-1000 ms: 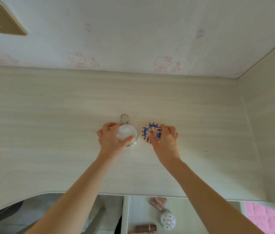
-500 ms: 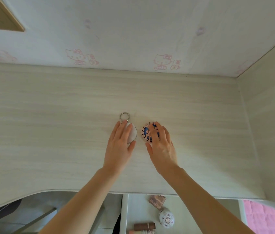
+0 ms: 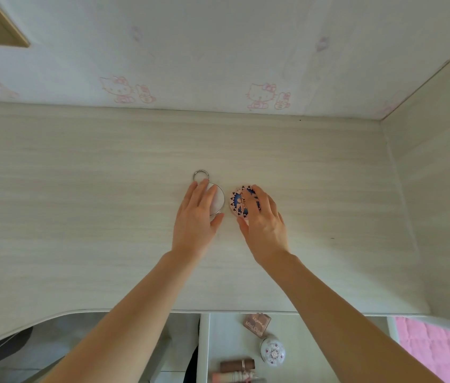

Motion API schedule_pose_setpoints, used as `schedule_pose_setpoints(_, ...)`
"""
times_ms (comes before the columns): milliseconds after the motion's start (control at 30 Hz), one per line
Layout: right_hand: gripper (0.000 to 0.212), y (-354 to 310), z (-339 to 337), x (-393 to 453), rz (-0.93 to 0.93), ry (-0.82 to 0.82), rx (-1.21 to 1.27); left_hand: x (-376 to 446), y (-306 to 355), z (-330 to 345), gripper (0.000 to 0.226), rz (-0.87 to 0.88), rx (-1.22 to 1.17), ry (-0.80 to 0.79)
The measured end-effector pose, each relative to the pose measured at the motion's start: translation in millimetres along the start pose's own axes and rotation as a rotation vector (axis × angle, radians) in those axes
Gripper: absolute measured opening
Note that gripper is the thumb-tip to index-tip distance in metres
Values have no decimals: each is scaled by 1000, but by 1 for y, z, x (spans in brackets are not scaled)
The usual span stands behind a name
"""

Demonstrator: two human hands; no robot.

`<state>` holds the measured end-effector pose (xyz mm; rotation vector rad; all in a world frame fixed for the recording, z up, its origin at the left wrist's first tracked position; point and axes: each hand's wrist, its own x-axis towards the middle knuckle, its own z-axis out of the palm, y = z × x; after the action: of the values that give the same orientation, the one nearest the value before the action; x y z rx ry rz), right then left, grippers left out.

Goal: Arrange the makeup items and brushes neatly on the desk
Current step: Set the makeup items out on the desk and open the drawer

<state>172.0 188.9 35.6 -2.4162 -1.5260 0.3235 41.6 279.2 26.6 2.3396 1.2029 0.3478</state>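
On the tabletop [image 3: 80, 217], the left hand [image 3: 196, 217] lies flat with straight fingers on a round silver mirror [image 3: 217, 200]. Just beside it, the right hand [image 3: 263, 219] rests straight fingers on a round patterned compact [image 3: 237, 201].

Soft, even daylight, faint shadows under the hands, sharp focus centrally, wide-angle bending at the edges.

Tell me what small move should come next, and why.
Probably lift both hands away and reach for the drawer: the left hand and right hand lie flat on the white compact and patterned compact, already side by side, while other makeup waits in the open drawer.
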Motion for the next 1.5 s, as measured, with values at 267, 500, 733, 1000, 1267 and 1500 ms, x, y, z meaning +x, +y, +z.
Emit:
schedule_pose_setpoints(267,63,0,-11,-26,30,-28,5,-21,2,-12,58,59,47,21)
schedule_pose_setpoints(500,58,4,-23,-79,36,31,6,-64,18,-21,44,162,29,62)
schedule_pose_setpoints(733,49,20,-31,-148,-24,46,33,-124,45,-12,34,227,19,87)
schedule_pose_setpoints(1000,43,53,-30,-223,-116,84,82,-204,83,24,33,190,18,129)
schedule_pose_setpoints(1267,43,89,1,-281,-131,-1,106,-267,92,79,29,45,34,-34)
schedule_pose_setpoints(1500,47,115,62,-298,-4,-263,96,-260,69,127,26,-41,44,-166)
